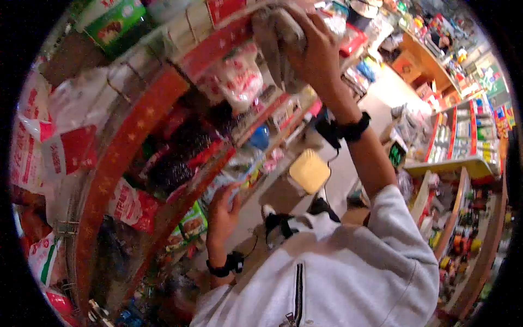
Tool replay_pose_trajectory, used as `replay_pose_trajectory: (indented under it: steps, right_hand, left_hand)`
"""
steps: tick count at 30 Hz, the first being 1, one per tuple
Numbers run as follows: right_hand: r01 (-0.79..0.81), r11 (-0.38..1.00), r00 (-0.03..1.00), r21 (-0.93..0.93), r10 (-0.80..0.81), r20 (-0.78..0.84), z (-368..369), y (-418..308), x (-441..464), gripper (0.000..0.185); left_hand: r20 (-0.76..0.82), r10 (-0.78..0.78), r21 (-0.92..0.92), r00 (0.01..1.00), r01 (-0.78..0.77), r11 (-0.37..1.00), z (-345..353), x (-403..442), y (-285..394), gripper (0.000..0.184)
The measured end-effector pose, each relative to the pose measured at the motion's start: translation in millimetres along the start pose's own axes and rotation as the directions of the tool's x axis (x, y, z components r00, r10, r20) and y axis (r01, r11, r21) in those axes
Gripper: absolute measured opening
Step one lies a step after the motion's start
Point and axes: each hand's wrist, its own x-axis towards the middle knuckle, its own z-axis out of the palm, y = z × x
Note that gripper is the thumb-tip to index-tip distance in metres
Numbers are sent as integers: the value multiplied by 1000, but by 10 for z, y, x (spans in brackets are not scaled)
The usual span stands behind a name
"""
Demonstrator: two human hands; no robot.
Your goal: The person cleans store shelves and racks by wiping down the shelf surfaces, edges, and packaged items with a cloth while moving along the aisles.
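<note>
My right hand is raised at the top middle, its fingers wrapped round a greyish cloth. The cloth lies against the red front edge of the upper shelf and hangs down a little below it. Lower down, my left hand is beside the lower shelf edge, fingers apart, with nothing visible in it. Each wrist wears a black band. Red and white plastic packages sit on the shelf just below the cloth.
Shelves with red edges and packaged goods curve along the left. A yellow square stool stands on the floor in front of my feet. At the right is another goods rack; a wooden counter stands farther back.
</note>
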Motion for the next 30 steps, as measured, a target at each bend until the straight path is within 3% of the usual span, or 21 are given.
replay_pose_trajectory:
  steps: [2,7,9,13,15,17,23,30]
  right_hand:
    - [-9,1000,1000,14,8,21,-4,207,26,65]
    - [-38,996,999,85,35,39,-58,739,115,64]
    - [-17,991,999,135,11,44,-92,1025,173,64]
    - [20,955,997,297,-42,67,-152,1611,252,69]
    - [22,920,996,392,-54,71,-179,1862,350,70]
    - [-4,906,988,423,-61,138,-200,2079,413,69]
    - [1,863,995,506,-51,85,-242,2569,514,67]
    - [-29,924,999,381,41,-25,-277,3135,544,63]
  left_hand:
    - [55,-150,-175,987,157,972,210,90,-37,29]
    - [37,-191,-42,981,193,980,561,613,500,29]
    - [50,-270,-105,961,274,956,773,824,771,28]
    - [-81,-335,-25,939,335,942,1351,1137,1211,28]
    - [-99,-452,-10,887,453,891,1688,1152,1358,29]
    - [-128,-467,13,875,472,881,1864,1289,1709,30]
    - [-208,-470,-19,857,477,879,2216,1412,2193,30]
    - [-233,-427,-25,874,434,901,2266,1348,2184,30]
